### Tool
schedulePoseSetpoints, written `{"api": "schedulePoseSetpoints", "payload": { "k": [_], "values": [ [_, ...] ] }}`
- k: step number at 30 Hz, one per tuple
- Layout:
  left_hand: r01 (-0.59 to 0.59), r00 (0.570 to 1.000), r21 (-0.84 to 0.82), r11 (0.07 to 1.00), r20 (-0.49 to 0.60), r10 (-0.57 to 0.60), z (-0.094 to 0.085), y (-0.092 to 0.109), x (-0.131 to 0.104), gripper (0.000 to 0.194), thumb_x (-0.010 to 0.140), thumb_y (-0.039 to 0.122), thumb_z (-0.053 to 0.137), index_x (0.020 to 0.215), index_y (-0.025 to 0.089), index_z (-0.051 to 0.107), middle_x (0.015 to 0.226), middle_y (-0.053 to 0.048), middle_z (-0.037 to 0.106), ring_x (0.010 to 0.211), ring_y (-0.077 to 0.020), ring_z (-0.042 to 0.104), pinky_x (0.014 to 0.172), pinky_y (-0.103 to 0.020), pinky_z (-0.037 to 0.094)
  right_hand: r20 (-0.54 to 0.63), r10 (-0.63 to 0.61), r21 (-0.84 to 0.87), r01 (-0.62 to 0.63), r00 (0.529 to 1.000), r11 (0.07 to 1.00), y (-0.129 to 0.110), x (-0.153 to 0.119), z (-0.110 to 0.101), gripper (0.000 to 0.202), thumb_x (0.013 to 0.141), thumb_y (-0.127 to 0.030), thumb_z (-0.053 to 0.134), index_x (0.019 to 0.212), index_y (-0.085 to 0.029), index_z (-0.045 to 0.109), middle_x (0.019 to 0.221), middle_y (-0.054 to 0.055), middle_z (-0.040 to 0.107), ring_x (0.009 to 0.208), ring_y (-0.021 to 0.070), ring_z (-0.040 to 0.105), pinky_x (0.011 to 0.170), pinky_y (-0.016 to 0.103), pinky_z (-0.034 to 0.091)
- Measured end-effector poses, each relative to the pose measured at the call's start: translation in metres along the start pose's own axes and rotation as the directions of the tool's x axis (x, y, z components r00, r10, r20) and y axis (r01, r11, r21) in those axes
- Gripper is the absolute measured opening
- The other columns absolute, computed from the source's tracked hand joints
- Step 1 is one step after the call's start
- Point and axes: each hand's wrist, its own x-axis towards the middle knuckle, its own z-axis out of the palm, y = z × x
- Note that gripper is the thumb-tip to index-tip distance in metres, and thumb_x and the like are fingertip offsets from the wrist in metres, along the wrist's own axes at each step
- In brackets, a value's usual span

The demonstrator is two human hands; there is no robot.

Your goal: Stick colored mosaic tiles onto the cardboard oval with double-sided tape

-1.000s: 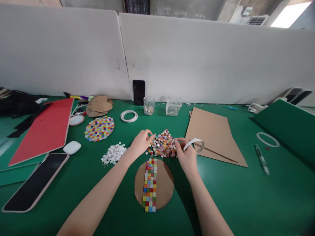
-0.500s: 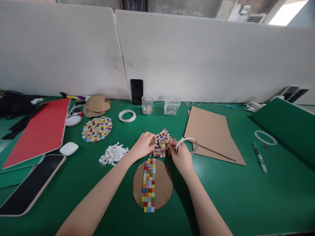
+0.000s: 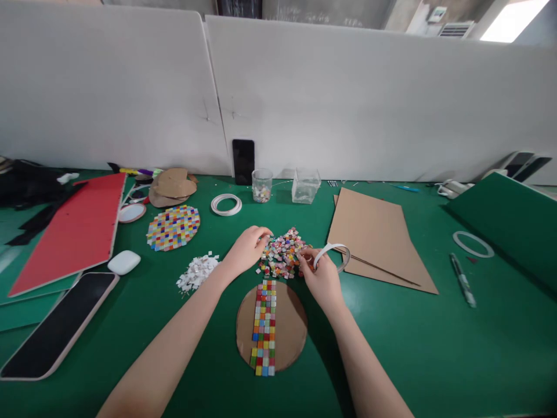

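Observation:
A heap of small coloured tiles point(image 3: 282, 253) lies in the middle of the green table. My left hand point(image 3: 249, 248) is at the heap's left edge, fingers bent and pressed together; whatever they pinch is too small to name. At the right edge is my right hand point(image 3: 319, 273), its fingertips closed at the tiles, with a white roll of tape point(image 3: 347, 258) hooked on it. Nearer me lies a round cardboard disc point(image 3: 290, 331), partly covered by upright rows of coloured tiles point(image 3: 264, 325). White tiles point(image 3: 198, 271) are piled left of my left wrist.
A tiled disc point(image 3: 174, 227), tape rings point(image 3: 226, 204), a clear cup point(image 3: 261, 186) and a clear box point(image 3: 305, 187) stand or lie behind. Cardboard sheets point(image 3: 374, 232) and a pen point(image 3: 462, 280) are right; a large phone point(image 3: 58, 325) and red board point(image 3: 72, 232) are left.
My left hand has moved slightly left and back from the middle of the coloured heap to its edge. My right hand has hardly moved.

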Motion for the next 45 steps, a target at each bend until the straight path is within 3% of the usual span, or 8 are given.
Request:
{"api": "schedulePoseSetpoints", "payload": {
  "k": [4,8,12,20,25,37,45],
  "values": [
    [-0.086,0.993,0.012,0.996,0.080,0.085,-0.003,0.002,-0.004,0.015,0.082,0.021,0.048,0.093,0.023,0.058,0.099,-0.004,0.052,0.097,-0.0205,0.049,0.084,-0.033,0.042,0.011,-0.021,0.010,0.021,1.000,1.000,-0.001,0.000,0.000,0.019,0.081,-0.033,0.047,0.082,-0.019,0.060,0.079,0.007,0.062,0.070,0.0222,0.058,0.058,0.030,0.044],
    [-0.173,0.976,0.169,0.970,0.164,0.145,0.002,0.002,-0.007,0.023,0.081,0.020,0.050,0.101,0.024,0.059,0.098,-0.005,0.049,0.095,-0.0227,0.046,0.081,-0.035,0.042,0.012,-0.031,0.016,0.031,0.999,0.999,-0.001,0.000,0.001,0.019,0.081,-0.032,0.047,0.083,-0.019,0.060,0.077,0.007,0.062,0.068,0.0215,0.057,0.059,0.030,0.043],
    [-0.229,0.969,0.311,0.922,0.162,0.186,0.007,0.004,-0.007,0.026,0.080,0.019,0.051,0.104,0.022,0.058,0.094,-0.006,0.047,0.088,-0.0227,0.045,0.075,-0.034,0.041,0.004,-0.028,0.024,0.028,1.000,0.999,-0.002,0.000,0.001,0.019,0.080,-0.032,0.048,0.084,-0.018,0.061,0.077,0.006,0.061,0.067,0.0208,0.056,0.059,0.030,0.043],
    [-0.267,0.962,0.362,0.893,0.151,0.226,0.013,0.014,-0.008,0.016,0.079,0.018,0.051,0.095,0.018,0.056,0.089,-0.006,0.046,0.086,-0.0232,0.044,0.072,-0.033,0.038,-0.004,-0.029,0.044,0.029,1.000,0.999,-0.004,-0.002,0.002,0.020,0.080,-0.033,0.050,0.085,-0.018,0.061,0.074,0.006,0.060,0.063,0.0202,0.055,0.057,0.030,0.043],
    [-0.264,0.964,0.356,0.897,0.129,0.233,0.018,0.014,-0.008,0.006,0.080,0.015,0.047,0.083,0.016,0.052,0.087,-0.006,0.046,0.085,-0.0221,0.044,0.073,-0.033,0.038,-0.012,-0.042,0.081,0.043,0.999,0.996,-0.003,-0.002,0.003,0.021,0.080,-0.034,0.049,0.088,-0.017,0.061,0.075,0.007,0.063,0.066,0.0215,0.057,0.059,0.031,0.044],
    [-0.242,0.970,0.220,0.945,0.040,0.239,0.012,0.017,-0.006,0.012,0.086,0.026,0.044,0.082,0.017,0.051,0.087,-0.005,0.048,0.084,-0.0201,0.047,0.076,-0.033,0.041,-0.026,-0.021,0.110,0.024,0.999,0.994,-0.007,-0.005,0.002,0.029,0.084,-0.040,0.046,0.088,-0.016,0.061,0.068,0.005,0.062,0.057,0.0186,0.054,0.053,0.028,0.041],
    [-0.214,0.972,0.032,0.976,0.107,0.210,0.007,0.038,-0.011,0.011,0.084,0.028,0.044,0.080,0.019,0.050,0.088,-0.003,0.048,0.087,-0.0192,0.047,0.075,-0.031,0.042,0.052,-0.061,0.264,0.046,0.997,0.964,-0.021,-0.008,-0.002,0.034,0.088,-0.043,0.039,0.073,-0.017,0.057,0.056,-0.001,0.054,0.050,0.0139,0.049,0.048,0.024,0.036]
  ]
}}
